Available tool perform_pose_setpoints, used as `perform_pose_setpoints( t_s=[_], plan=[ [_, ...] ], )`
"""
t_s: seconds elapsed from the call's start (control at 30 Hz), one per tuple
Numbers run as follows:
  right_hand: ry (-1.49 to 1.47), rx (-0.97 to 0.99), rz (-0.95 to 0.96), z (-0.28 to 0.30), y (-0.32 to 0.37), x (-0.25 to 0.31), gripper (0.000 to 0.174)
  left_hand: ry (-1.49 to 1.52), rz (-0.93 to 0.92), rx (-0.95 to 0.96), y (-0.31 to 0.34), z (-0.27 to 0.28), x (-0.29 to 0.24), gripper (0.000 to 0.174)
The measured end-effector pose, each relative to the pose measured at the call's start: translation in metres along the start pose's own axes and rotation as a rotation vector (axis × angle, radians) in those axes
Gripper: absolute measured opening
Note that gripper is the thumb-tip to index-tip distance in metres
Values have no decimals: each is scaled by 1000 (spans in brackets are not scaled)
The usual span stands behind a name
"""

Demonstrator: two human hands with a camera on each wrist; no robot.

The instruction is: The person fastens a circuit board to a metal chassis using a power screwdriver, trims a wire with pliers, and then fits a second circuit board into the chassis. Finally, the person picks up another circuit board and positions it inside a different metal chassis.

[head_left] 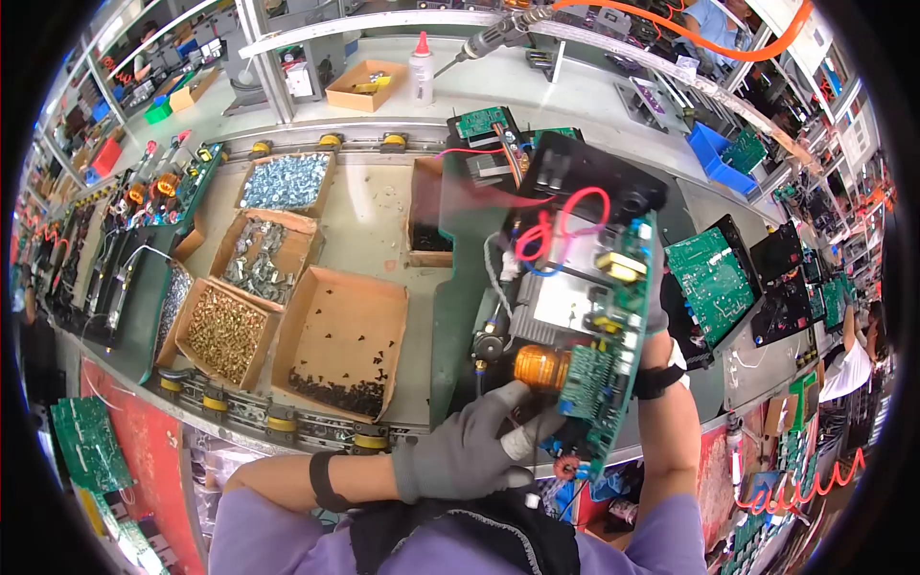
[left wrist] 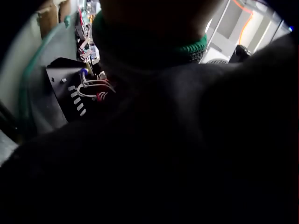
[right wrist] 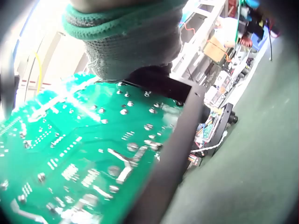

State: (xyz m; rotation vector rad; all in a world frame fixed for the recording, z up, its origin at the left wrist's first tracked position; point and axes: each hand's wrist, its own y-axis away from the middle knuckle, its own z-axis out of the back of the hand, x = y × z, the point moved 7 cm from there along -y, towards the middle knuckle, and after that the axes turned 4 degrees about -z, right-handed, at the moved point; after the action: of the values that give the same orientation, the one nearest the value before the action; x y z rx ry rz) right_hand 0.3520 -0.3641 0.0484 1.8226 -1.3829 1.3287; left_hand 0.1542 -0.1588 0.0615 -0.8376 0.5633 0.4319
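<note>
A green circuit board (head_left: 625, 369) stands steeply tilted, its parts facing left, with an orange-wound coil (head_left: 540, 366) and silver heatsinks (head_left: 561, 307) beside them. My gloved right hand (head_left: 657, 302) grips its far right edge from behind, mostly hidden by the board. The right wrist view shows the soldered underside (right wrist: 84, 135) and a black frame strip (right wrist: 170, 158) along it. At the near end, my gloved left hand (head_left: 470, 446) has bent fingers around the board's lower corner, one wrapped in white tape. Pink-red wires (head_left: 537, 235) loop above the heatsinks. The left wrist view is mostly dark.
Cardboard boxes of silver screws (head_left: 285, 182), metal clips (head_left: 259, 259), brass-coloured fasteners (head_left: 225, 331) and black screws (head_left: 335, 393) stand at left. Another green board (head_left: 711, 283) lies at right. A power screwdriver (head_left: 494, 38) hangs above the bench, near a red-capped bottle (head_left: 422, 72).
</note>
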Motion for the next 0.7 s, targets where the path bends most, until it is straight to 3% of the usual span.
perform_pose_setpoints(
  t_s=[0.07, 0.1, 0.17, 0.2, 0.27, 0.33, 0.37, 0.43, 0.47, 0.57, 0.6, 0.63, 0.7],
  plan=[
    [788, -204, 250, -23, -10, 17, 37, -48, 99, -48, -1, 11, 2, 85],
    [834, -179, 286, -28, -17, 19, 46, -48, 104, -39, -1, 19, 4, 85],
    [1101, -243, 79, -18, -13, 21, 53, -24, 220, 208, 2, 23, 18, 77],
    [1095, -289, 115, -18, -4, 31, 56, -41, 231, 302, -8, 37, 17, 59],
    [1132, -403, 161, -36, 30, 55, 58, 33, 123, 34, -5, 73, 35, 37],
    [986, -462, 294, -64, 73, 67, 54, -56, 185, -439, -17, 135, 48, 26],
    [982, -431, 359, -90, 94, 70, 57, -319, 149, -467, -40, 161, 48, 29],
    [1035, -338, 459, -126, 132, 51, 76, -404, -64, -553, -93, 187, 66, 36],
    [1084, -229, 541, -151, 139, 39, 82, -394, -4, -475, -118, 185, 87, 40],
    [1307, -264, 464, -203, 138, 27, 88, -293, 285, -69, -176, 154, 142, 44],
    [1302, -380, 313, -190, 133, 17, 89, -226, 346, 16, -188, 140, 166, 42],
    [1290, -401, 299, -179, 133, 12, 87, -160, 406, 98, -194, 129, 177, 40],
    [1264, -444, 272, -156, 131, 2, 83, -229, 384, 45, -195, 130, 180, 40]
  ],
)
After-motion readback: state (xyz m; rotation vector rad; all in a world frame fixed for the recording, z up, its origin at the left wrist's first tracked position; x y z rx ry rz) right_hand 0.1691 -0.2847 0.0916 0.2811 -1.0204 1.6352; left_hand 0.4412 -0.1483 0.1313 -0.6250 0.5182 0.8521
